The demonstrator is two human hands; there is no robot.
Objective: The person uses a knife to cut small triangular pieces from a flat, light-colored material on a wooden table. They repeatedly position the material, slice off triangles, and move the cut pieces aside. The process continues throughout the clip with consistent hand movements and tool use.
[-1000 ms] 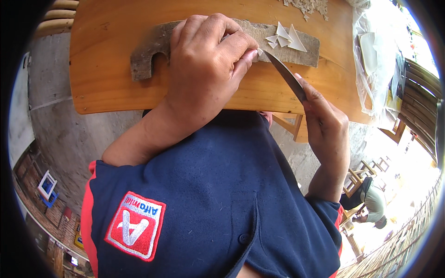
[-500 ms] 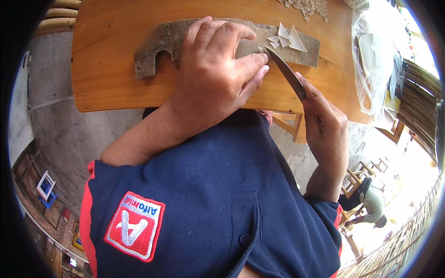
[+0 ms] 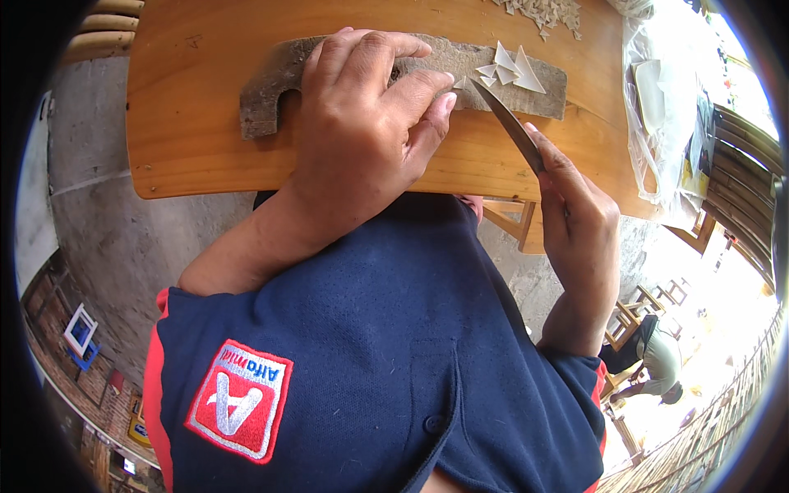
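Observation:
My left hand rests over a worn, notched wooden board at the table's front edge. Its fingers are loosely bent and apart, with no object visible in them; the fingertips' undersides are hidden. In my right hand is a knife, held by a handle that the fingers cover. The dark blade slants up and left, its tip by the board near a tiny pale piece. Several thin, pale triangular pieces lie on the board's right part, beyond the knife tip.
A heap of small pale cut pieces lies at the far side of the wooden table. Clear plastic bags stand along its right side. Further right, another person bends over near wooden stools.
My left hand has drawn back to the left along the board, away from the knife tip. The knife and right hand have barely shifted.

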